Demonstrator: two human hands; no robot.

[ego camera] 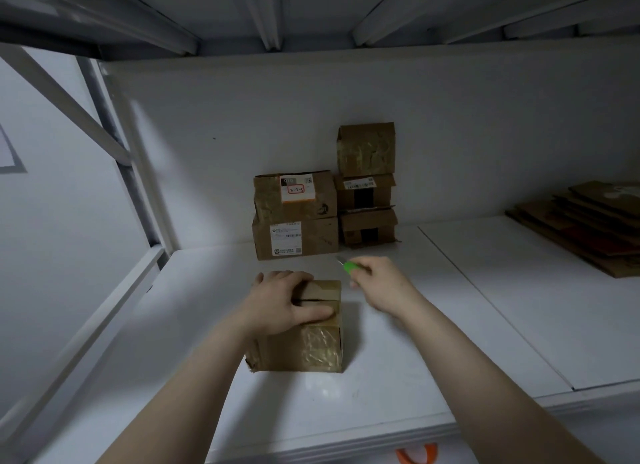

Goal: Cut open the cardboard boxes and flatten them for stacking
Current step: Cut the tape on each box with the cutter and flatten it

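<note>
A small taped cardboard box (311, 349) stands on the white shelf (398, 377) in front of me. My left hand (287, 301) lies flat on its top, fingers curled over the far edge and thumb across the flap seam. My right hand (381, 283) hovers just right of the box and grips a green utility knife (348, 265), its blade pointing up and left, clear of the cardboard. Against the back wall stand several unopened boxes (294, 217), stacked in two columns.
A pile of flattened cardboard (588, 224) lies at the right end of the shelf. A metal frame post (114, 145) rises at the left, and another shelf runs overhead. An orange object (415, 455) shows below the front edge.
</note>
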